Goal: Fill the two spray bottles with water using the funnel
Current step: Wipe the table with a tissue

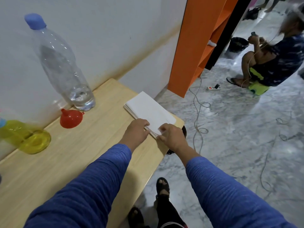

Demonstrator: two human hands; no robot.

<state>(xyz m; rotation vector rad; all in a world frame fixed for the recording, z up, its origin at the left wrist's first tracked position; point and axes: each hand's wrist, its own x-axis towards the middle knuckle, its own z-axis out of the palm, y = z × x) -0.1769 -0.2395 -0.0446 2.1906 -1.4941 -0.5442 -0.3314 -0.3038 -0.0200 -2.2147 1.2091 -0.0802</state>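
Pinching the near corner of a white stack of paper sheets [150,111], my left hand [137,128] and right hand [171,135] both sit closed on its edge at the right end of the pale wooden table [82,153]. Left of it, the small red plastic funnel [71,118] lies mouth down: light and rigid, I judge, best taken by its rim. Just beyond stands a tall clear plastic water bottle with a blue cap [64,63], nearly empty, thin-walled, likely easy to tip. A yellow translucent spray bottle [24,137] lies blurred at the far left. White wall behind; marbled floor [238,129] with loose cables on the right.
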